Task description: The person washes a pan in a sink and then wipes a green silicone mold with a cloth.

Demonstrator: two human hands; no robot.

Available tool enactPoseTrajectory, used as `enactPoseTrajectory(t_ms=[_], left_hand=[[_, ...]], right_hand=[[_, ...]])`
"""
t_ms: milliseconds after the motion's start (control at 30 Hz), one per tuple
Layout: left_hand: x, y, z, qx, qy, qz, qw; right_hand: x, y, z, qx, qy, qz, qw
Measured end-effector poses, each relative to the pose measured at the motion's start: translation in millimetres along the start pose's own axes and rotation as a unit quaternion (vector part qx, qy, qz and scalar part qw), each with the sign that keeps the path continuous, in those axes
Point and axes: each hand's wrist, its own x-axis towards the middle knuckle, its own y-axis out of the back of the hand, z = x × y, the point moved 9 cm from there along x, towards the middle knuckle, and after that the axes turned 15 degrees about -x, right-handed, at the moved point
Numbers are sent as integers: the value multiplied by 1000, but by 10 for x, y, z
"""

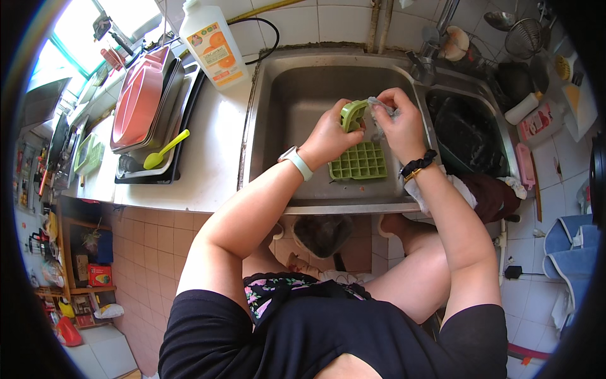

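Over the large basin of a steel sink point(303, 204), my left hand point(331, 135) grips a small green plastic piece with curved cut-outs point(351, 116). My right hand point(402, 123) pinches a wet greyish cloth or scrubber point(378, 106), which touches the piece's upper right end. Below both hands, a green grid tray with square compartments point(358, 162) lies in the basin. My left fingers hide part of the small piece.
A big plastic bottle point(215, 52) stands left of the sink beside stacked pink and dark trays point(142, 102) with a green spoon point(165, 150). The faucet point(423, 66) rises behind the smaller right basin, which holds a dark container point(466, 132). A brown cloth point(494, 199) hangs over the front edge.
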Motion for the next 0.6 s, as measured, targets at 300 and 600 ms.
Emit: enactPoseTrajectory(t_ms=[300, 600], left_hand=[[-5, -31, -44, -55, 2, -6, 998], [5, 14, -60, 0, -25, 2, 1000]], right_hand=[[-16, 105, -330, -167, 154, 10, 974], [-58, 55, -428, -184, 199, 13, 963]])
